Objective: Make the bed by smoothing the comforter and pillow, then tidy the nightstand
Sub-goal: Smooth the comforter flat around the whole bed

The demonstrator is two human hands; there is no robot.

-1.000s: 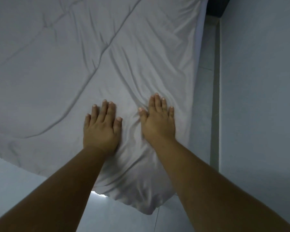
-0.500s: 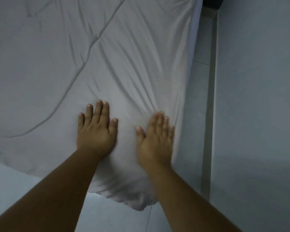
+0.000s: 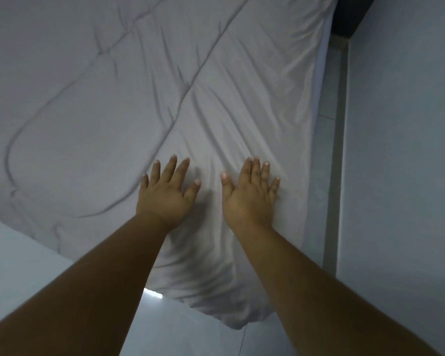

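Observation:
A white quilted comforter covers the bed and fills most of the view, with creases fanning out near its right corner. My left hand lies flat on it, palm down, fingers spread. My right hand lies flat beside it, close to the bed's right edge, fingers apart. Neither hand holds anything. The comforter's corner hangs over the bed's foot between my forearms. No pillow or nightstand is in view.
A pale wall runs along the right side, with a narrow strip of tiled floor between it and the bed. Pale floor tiles show at the lower left. A dark object sits at the top right corner.
Both hands slid toward me along the comforter half a second ago, the right one blurred. Now both lie flat further up, fingers more spread.

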